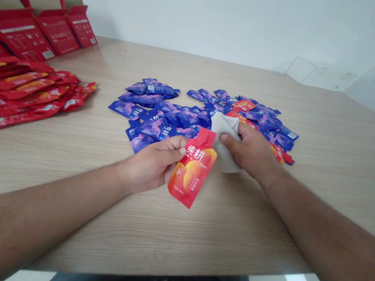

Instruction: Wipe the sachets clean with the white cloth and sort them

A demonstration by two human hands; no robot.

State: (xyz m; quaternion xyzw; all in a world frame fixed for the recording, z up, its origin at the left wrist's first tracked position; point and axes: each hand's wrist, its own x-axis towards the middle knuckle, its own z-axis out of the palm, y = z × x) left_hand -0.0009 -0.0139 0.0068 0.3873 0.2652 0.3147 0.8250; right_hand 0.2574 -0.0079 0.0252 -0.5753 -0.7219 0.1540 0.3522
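My left hand [156,164] pinches a red and orange pouch [192,170] by its left edge, with the printed front towards me. The pouch is tilted and held above the table. Just to its right, my right hand [252,148] is closed on a white cloth [225,131], which hangs down behind the fingers near the top of the pouch. Beyond both hands lies a heap of blue-purple pouches [180,115]. A few red pouches [244,105] lie among the blue-purple ones on the right side, partly covered by my right hand.
Several red pouches [33,93] are stacked at the left of the wooden table [332,175]. Behind them stand open red boxes [23,34] with raised flaps. A white wall [204,20] runs along the back, and the table's front edge is close to my lap.
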